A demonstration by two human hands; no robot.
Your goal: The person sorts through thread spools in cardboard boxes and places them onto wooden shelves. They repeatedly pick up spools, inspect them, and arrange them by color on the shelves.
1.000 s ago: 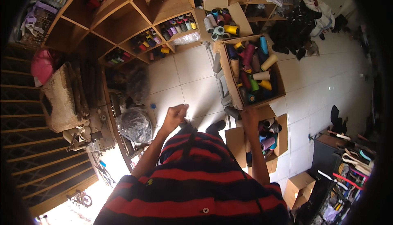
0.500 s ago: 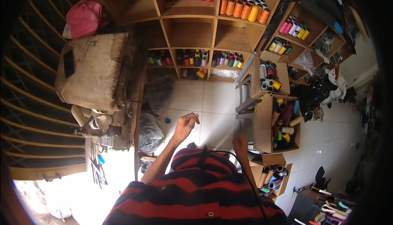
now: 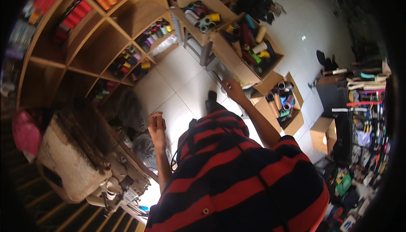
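My left hand (image 3: pixel 157 126) hovers over the floor tiles with its fingers curled in and nothing visible in them. Beside it lies a clear plastic bag (image 3: pixel 144 149). My right hand (image 3: pixel 231 89) is at the near corner of a large cardboard box (image 3: pixel 233 65) full of thread cones (image 3: pixel 247 46). Its fingers are bent closed; a thin dark thing (image 3: pixel 217 76) shows just beyond them, and whether they hold it is unclear. A smaller cardboard box of thread cones (image 3: pixel 281 101) stands next to my right forearm.
A wooden shelf (image 3: pixel 105 20) with thread spools rises at the far left. An old machine with a worn cover (image 3: pixel 72 160) stands at the near left. Another box of cones (image 3: pixel 203 15) sits at the back. An open carton (image 3: pixel 323 135) and a cluttered rack (image 3: pixel 368 118) are at the right.
My view has turned to the right, so the shelf has shifted left and the boxes toward the middle. My right hand has reached forward beside the large box; the left has lowered.
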